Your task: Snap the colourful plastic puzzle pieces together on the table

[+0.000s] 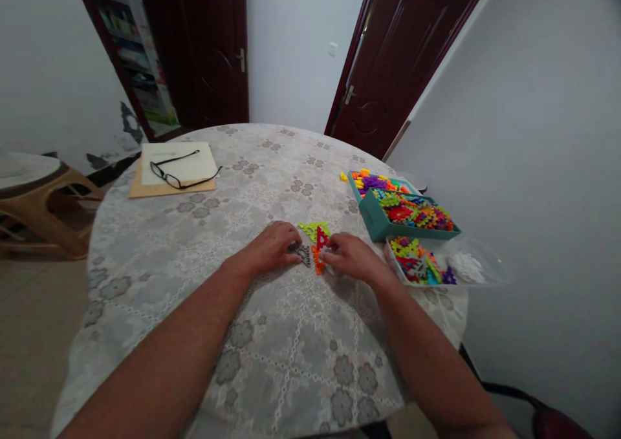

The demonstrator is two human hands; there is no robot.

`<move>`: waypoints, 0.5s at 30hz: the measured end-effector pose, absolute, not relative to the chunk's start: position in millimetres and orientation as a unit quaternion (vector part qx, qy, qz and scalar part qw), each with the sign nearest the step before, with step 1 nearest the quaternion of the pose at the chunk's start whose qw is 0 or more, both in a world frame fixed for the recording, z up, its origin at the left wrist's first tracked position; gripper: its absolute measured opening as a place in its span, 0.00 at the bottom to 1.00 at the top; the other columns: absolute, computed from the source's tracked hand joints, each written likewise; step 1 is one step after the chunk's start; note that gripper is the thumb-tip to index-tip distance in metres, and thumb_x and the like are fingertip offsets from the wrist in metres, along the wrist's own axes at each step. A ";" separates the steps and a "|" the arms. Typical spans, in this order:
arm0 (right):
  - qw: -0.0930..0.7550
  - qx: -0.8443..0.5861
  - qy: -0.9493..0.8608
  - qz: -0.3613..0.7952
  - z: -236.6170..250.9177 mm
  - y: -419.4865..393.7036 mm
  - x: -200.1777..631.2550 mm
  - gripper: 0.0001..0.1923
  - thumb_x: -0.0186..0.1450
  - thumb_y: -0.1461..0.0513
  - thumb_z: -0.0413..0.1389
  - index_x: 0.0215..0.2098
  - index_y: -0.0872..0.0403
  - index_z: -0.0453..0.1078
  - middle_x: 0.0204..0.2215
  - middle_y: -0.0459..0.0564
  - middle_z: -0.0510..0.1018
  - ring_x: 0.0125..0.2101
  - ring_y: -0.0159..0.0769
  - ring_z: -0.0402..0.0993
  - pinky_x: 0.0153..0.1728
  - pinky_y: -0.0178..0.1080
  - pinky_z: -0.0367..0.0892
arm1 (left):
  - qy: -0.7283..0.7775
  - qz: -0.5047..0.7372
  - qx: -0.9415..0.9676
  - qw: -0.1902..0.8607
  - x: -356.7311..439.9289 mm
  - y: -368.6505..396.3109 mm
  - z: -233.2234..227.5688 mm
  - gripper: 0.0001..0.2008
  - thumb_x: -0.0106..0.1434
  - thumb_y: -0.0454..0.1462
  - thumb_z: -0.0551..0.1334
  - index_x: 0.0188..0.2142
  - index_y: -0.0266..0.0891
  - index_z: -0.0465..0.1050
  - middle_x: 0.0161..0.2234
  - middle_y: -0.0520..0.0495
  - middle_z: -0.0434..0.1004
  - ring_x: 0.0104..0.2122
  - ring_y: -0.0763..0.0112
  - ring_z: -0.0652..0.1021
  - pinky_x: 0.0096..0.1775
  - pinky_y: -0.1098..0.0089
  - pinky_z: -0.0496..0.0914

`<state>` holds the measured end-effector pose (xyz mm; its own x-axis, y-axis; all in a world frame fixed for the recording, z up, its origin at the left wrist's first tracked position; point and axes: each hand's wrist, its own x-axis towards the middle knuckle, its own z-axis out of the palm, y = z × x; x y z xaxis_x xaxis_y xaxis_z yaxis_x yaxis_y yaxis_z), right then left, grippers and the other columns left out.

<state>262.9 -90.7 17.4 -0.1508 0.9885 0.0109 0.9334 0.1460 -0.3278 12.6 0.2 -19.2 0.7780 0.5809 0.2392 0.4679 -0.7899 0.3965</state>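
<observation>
My left hand (pixel 275 247) has its fingers closed on a grey toothed triangular plastic piece (pixel 303 254) lying low over the table. Opposite it, my right hand (pixel 350 255) pinches at an orange toothed piece (pixel 317 260), its fingertips covering part of it. Just beyond the fingers lie a red triangular piece (pixel 322 237) and a yellow-green one (pixel 310 228), close together. Whether these pieces are joined to each other I cannot tell.
At the right stand a teal box (pixel 376 216) and a clear plastic tray (pixel 395 264), both with colourful pieces; a second teal box (pixel 355 187) is behind. Black glasses (pixel 173 181) rest on papers (pixel 145 177) at the far left of the clothed table (pixel 281 368).
</observation>
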 end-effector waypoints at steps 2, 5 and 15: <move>0.083 -0.661 -0.739 0.101 11.9 -96.5 250.9 0.18 0.67 0.47 0.63 0.44 0.52 0.76 0.44 0.55 0.80 0.41 0.43 0.77 0.39 0.39 0.66 | 0.286 0.175 0.929 0.156 11.8 0.9 -18.6 0.12 0.63 0.42 0.71 0.46 0.44 0.79 0.51 0.43 0.80 0.55 0.57 0.76 0.59 0.59 0.68; 0.074 -0.674 -0.726 0.113 8.5 -100.9 240.6 0.20 0.64 0.48 0.64 0.46 0.53 0.73 0.47 0.56 0.78 0.42 0.43 0.75 0.38 0.38 0.63 | 0.285 0.167 0.932 0.149 12.2 3.0 -20.5 0.10 0.65 0.41 0.70 0.45 0.42 0.79 0.49 0.43 0.80 0.54 0.58 0.76 0.58 0.60 0.68; 0.309 -0.625 -0.700 0.158 -11.8 -90.0 244.0 0.04 0.69 0.59 0.56 0.39 0.51 0.70 0.34 0.46 0.77 0.34 0.36 0.71 0.38 0.37 0.62 | 0.319 0.150 0.927 0.129 15.7 1.4 -17.2 0.11 0.70 0.45 0.65 0.44 0.41 0.77 0.43 0.43 0.81 0.45 0.58 0.77 0.47 0.62 0.67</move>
